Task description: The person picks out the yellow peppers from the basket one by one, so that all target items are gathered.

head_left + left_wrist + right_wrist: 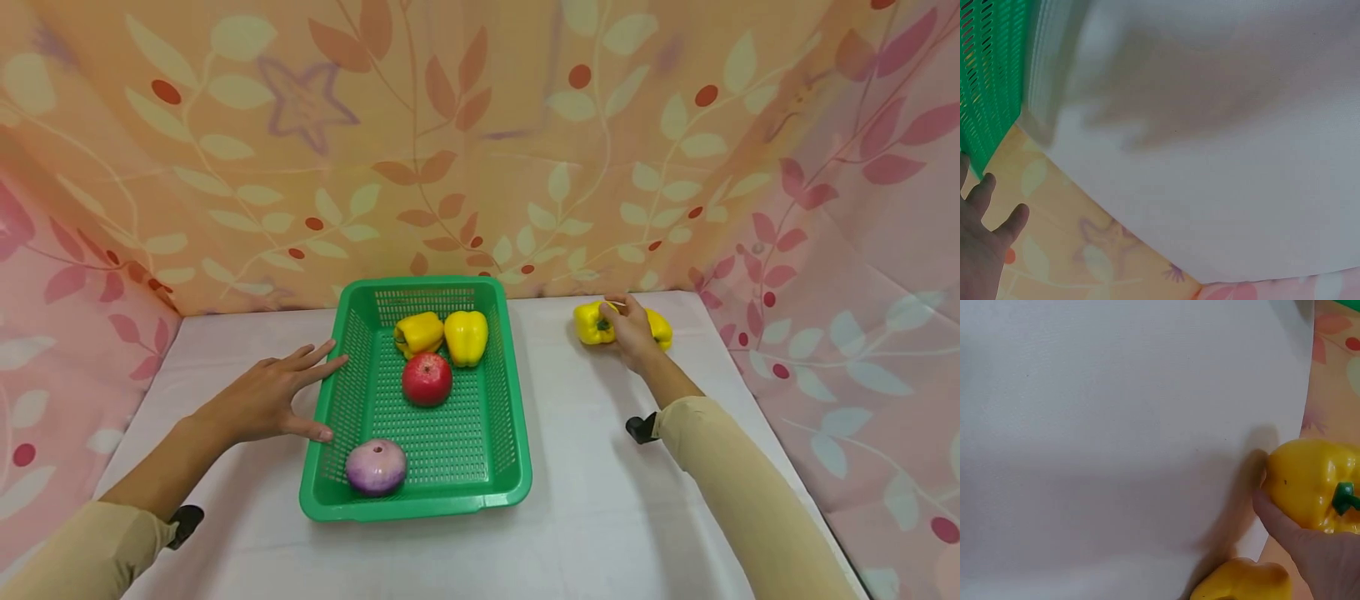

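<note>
yellow pepper [591, 323] in right hand [634, 332]

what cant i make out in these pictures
Head view: part of the rightmost pepper, behind the right hand.
Left wrist view: what the basket holds, mostly screened by its slotted wall; part of the left hand, cut by the left edge.
Right wrist view: part of the held pepper, cut by the right edge.

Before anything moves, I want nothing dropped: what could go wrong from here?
The glossy yellow pepper could slip from the right hand, whose thumb lies against its smooth skin. The second yellow pepper lies close beside that hand, so it might get nudged and roll. The left hand is spread, not curled, at the rim of the green basket, so a bump might shift it.
</note>
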`<state>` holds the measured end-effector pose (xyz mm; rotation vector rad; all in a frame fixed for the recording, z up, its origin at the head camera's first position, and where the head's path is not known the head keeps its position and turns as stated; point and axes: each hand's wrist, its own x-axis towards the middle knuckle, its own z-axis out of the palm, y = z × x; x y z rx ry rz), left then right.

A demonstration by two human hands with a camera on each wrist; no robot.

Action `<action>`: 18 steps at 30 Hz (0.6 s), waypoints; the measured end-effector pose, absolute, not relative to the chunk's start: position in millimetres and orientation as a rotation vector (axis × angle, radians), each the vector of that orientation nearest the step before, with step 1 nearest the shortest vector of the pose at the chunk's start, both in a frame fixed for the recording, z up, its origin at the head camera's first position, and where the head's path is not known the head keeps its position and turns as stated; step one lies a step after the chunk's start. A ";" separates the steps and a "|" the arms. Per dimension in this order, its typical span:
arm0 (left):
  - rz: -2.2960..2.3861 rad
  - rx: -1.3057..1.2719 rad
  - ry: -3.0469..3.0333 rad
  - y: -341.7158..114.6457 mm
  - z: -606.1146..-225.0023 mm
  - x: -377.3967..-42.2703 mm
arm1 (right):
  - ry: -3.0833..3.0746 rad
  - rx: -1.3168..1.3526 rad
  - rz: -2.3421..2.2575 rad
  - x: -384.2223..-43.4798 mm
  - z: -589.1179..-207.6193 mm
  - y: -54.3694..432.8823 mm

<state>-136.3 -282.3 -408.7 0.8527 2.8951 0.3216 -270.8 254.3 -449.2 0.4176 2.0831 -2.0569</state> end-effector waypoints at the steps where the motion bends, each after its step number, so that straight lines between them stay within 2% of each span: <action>1: 0.322 0.852 2.894 -282.2 -408.6 -136.4 | 2.084 0.423 -2.059 -271.1 -449.6 254.0; 18: 0.307 0.843 2.894 -282.4 -409.1 -136.5 | 2.391 0.354 -1.838 -269.3 -451.3 251.9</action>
